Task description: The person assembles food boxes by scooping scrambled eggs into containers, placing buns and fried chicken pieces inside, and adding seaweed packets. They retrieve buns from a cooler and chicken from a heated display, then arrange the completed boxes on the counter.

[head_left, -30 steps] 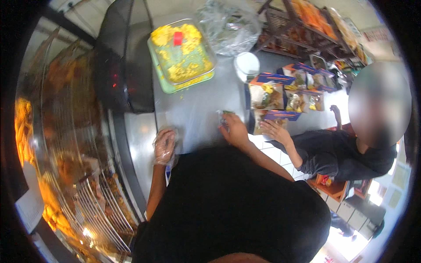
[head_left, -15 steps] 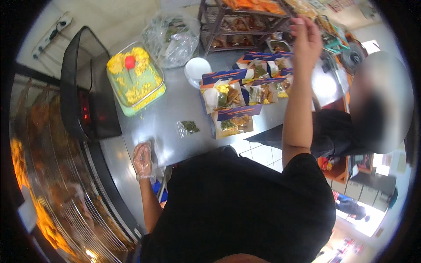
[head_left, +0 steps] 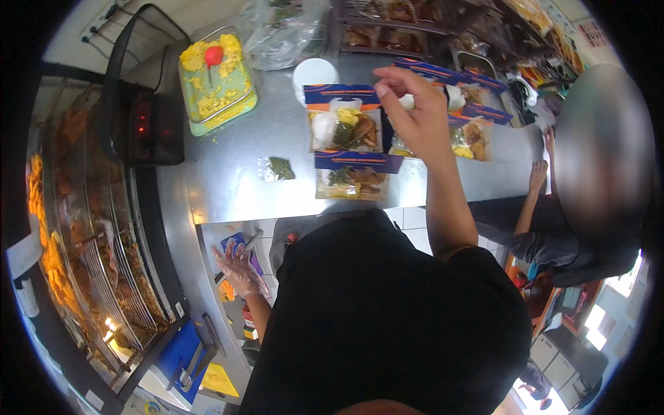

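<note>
Just left of right hand (head_left: 417, 114) (bare), food box (head_left: 340, 99)

Over there, the person's left hand (head_left: 238, 270), in a clear glove (head_left: 250, 282), hangs past the desk's (head_left: 235, 197) near edge, fingers (head_left: 225, 259) splayed; the bare right hand (head_left: 416, 114) reaches across, loosely curled.

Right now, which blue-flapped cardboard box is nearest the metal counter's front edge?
The front-left box, lowest of the group in view; the others sit farther back.
</note>
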Action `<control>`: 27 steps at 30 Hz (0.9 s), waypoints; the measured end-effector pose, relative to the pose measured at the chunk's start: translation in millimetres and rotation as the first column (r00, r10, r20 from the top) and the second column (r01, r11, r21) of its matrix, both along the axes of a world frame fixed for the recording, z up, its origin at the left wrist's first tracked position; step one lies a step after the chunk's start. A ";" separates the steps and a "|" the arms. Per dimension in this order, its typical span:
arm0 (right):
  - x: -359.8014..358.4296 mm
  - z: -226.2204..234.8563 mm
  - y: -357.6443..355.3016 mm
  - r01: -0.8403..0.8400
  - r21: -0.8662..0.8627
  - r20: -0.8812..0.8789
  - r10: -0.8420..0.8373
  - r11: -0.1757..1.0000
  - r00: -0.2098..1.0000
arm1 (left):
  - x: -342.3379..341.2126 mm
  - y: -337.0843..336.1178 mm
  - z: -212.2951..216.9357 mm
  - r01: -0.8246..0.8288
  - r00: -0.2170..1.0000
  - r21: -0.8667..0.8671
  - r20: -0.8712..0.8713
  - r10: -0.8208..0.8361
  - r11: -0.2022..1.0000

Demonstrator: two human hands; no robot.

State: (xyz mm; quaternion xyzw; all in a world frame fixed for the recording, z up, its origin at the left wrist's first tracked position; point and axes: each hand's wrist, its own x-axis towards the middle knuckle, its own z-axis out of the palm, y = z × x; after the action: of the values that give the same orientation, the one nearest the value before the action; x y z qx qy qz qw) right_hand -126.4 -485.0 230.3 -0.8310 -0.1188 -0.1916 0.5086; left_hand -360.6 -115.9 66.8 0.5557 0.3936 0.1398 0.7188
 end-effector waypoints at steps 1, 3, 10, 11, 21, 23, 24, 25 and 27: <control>-5.8 -2.4 -16.6 0.064 0.013 -0.026 -0.064 0.998 0.998 | -0.4 -6.2 -1.9 -0.014 1.000 -0.023 0.013 0.014 1.000; -20.6 -5.8 -49.1 0.248 0.048 -0.031 -0.247 0.968 0.969 | -0.6 -11.3 -5.3 -0.032 0.999 -0.071 0.035 0.035 0.997; -89.2 -89.3 -140.2 0.619 0.191 -0.145 -0.602 0.762 0.785 | 50.7 -24.4 -5.2 0.302 0.947 0.102 0.086 -0.310 0.948; -95.4 -102.5 -137.4 0.623 0.168 -0.170 -0.600 0.764 0.782 | 60.6 -24.6 -1.8 0.333 0.937 0.119 0.065 -0.342 0.935; -75.8 -176.4 -77.7 0.464 -0.518 -0.180 -0.622 0.719 0.762 | 109.9 -63.3 9.5 0.638 0.739 0.241 0.072 -0.669 0.731; -83.1 -170.6 -79.2 0.599 -0.313 -0.094 -0.652 0.737 0.753 | 112.2 -62.6 -2.7 0.656 0.725 0.209 0.092 -0.683 0.725; -87.1 -173.1 -82.2 0.634 -0.136 -0.143 -0.648 0.761 0.748 | 115.6 -60.8 -6.5 0.660 0.728 0.173 0.093 -0.679 0.731; -90.1 -169.4 -91.2 0.640 0.027 -0.175 -0.626 0.768 0.760 | 115.2 -67.2 -13.5 0.649 0.745 0.117 0.104 -0.659 0.752; -99.0 -159.5 -104.8 0.700 0.265 -0.368 -0.601 0.664 0.709 | 133.7 -63.6 -18.3 0.702 0.680 0.189 0.109 -0.725 0.687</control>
State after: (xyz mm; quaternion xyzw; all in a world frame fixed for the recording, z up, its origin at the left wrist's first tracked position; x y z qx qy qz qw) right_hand -225.4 -589.9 70.9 -0.7175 0.2933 -0.2752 0.5687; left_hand -226.9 -179.5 48.5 0.6966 0.0706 -0.0778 0.7097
